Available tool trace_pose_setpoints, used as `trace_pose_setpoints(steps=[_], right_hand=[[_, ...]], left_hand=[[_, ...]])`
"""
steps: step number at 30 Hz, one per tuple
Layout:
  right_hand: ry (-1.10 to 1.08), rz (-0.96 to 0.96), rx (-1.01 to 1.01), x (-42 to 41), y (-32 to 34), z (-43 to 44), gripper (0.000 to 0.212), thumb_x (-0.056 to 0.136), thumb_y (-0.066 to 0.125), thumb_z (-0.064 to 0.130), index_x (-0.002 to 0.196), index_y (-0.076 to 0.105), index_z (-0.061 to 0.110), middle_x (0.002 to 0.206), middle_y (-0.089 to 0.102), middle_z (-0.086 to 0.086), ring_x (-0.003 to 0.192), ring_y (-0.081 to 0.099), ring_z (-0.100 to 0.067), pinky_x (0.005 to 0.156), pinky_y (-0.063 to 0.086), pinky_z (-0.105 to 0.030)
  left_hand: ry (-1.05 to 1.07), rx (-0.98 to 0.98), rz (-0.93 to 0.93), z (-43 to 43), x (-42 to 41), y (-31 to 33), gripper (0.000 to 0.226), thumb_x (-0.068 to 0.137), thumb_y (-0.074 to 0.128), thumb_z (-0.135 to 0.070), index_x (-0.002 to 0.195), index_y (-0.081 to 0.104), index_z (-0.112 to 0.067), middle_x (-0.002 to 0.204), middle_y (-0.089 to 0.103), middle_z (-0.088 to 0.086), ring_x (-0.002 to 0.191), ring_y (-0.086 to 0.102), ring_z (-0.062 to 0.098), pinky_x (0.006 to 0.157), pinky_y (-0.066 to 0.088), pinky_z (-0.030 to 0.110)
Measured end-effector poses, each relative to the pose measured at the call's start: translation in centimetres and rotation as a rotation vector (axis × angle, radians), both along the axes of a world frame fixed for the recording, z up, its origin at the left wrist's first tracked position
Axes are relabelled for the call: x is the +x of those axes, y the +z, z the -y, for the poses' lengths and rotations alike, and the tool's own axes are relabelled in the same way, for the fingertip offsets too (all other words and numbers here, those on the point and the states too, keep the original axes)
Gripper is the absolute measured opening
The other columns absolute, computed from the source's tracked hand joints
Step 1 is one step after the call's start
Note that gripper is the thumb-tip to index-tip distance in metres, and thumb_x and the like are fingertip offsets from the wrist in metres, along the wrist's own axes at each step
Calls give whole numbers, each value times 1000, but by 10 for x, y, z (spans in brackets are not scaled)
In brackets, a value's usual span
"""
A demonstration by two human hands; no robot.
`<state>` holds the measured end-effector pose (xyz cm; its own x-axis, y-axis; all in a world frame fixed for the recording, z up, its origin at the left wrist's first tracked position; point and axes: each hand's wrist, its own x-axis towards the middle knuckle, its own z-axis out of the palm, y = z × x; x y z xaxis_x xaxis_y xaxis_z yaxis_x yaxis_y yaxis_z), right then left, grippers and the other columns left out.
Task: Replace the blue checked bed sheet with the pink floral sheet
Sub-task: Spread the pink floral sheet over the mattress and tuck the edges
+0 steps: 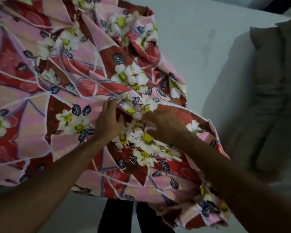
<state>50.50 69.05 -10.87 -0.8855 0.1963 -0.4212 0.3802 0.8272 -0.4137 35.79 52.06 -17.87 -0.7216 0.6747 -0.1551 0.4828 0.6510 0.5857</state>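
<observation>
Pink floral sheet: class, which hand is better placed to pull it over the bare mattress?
Probably the right hand: it grips the pink floral sheet at the fold nearest the bare mattress; the left hand holds cloth further from it.

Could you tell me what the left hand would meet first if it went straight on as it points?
More of the pink floral sheet: its bunched folds lie just beyond the left hand, though depth is unclear.
</observation>
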Motion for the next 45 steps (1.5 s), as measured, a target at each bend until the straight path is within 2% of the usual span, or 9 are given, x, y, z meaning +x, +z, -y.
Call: trace_pose_setpoints(steps=[4,9,12,18,22,27,31,38,45], right_hand=[[168,-11,171,-108,-41,10,102,75,73,61,156,13,43,164,15,-8,146,24,-34,110,32,-58],[216,-84,191,-165,-62,-32,52,98,56,37,148,42,38,142,46,-5,113,60,-31,82,53,-38],[-96,-160,239,-150,-42,-110,34,102,43,44,129,63,39,118,58,-1,88,64,-20,66,43,-17],[-913,-99,402,-91,-26,-232,36,82,53,34,111,73,42,105,67,-2,104,63,-38,87,55,-42],[-411,-424,374,-128,-25,-198,56,77,67,55,127,57,32,131,55,-9,123,51,-36,99,44,-53],[159,-98,367,-222,-56,-143,97,76,63,76,154,12,50,168,5,-3,153,8,-35,115,18,-65],[198,-123,387,-232,-64,-183,57,96,64,36,147,41,41,142,46,-6,110,54,-22,68,49,-30],[-425,99,729,-189,2,-362,40,97,58,37,120,64,4,119,61,-23,110,61,-45,84,50,-45],[-323,-277,459,-214,-14,-339,39,84,61,13,117,66,33,137,56,-9,128,49,-36,97,48,-54]], left_hand=[[21,78,-67,1,-56,-11,54,89,62,-13,141,45,-18,133,47,8,100,61,31,69,55,42],[14,193,-112,-4,-107,-22,45,88,58,-6,132,50,-9,129,46,11,98,56,22,69,52,37],[-26,203,-143,-15,-123,-23,49,85,55,-6,134,51,-8,136,41,15,112,52,28,83,46,31],[-110,117,-210,-56,-142,-32,50,89,64,-12,137,50,-6,151,31,21,118,50,41,91,48,50],[-33,19,-199,-93,-152,-31,59,83,72,-16,136,49,-8,149,35,19,127,46,41,95,47,53],[-46,-53,-231,-131,-173,-40,60,83,66,-24,139,48,-12,144,45,12,131,43,36,96,47,56],[-25,2,-258,-154,-178,-45,52,85,64,-20,135,51,-15,136,51,8,122,47,31,94,44,49],[-60,98,-149,-204,-210,-32,50,88,58,-19,137,49,-14,121,57,12,107,56,31,79,47,39],[-198,-72,-266,-277,-262,-13,60,95,56,-26,150,33,-21,98,69,14,87,66,37,75,56,46]])
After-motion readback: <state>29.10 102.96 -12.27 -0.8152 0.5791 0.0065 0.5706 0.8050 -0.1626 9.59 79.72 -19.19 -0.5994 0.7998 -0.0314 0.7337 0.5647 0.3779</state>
